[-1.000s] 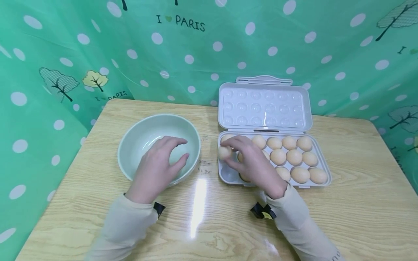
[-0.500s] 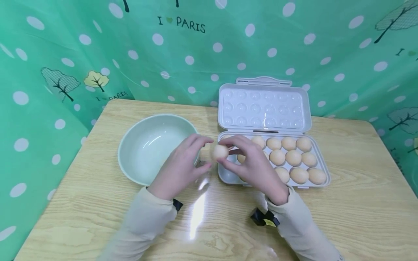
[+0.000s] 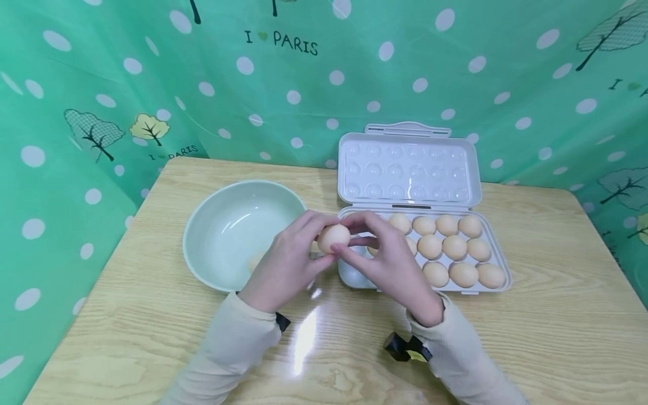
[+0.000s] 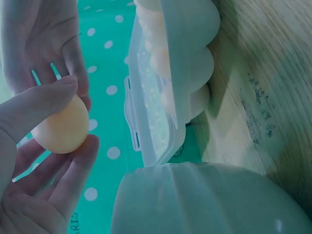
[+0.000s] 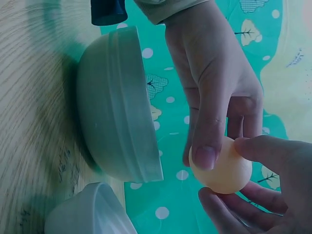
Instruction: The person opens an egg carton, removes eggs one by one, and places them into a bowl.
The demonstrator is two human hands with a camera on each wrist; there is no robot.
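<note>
One light-brown egg is up in the air between both hands, just left of the egg box. My right hand pinches it from the right with thumb and fingers. From the left, my left hand grips the same egg; its thumb lies on the shell in the right wrist view, where the egg shows whole and unbroken. Partly behind my left hand stands a pale green bowl, with a pale egg-coloured shape inside, mostly hidden. The egg box lies open, holding several eggs.
The box's raised lid leans back toward the green dotted curtain. Bowl and box stand side by side on a wooden table with a narrow gap between them. A black wrist camera hangs below my right wrist.
My right hand has brought the egg up and left, away from the box. My left hand has moved right from over the bowl, and its fingers have closed on the egg.
</note>
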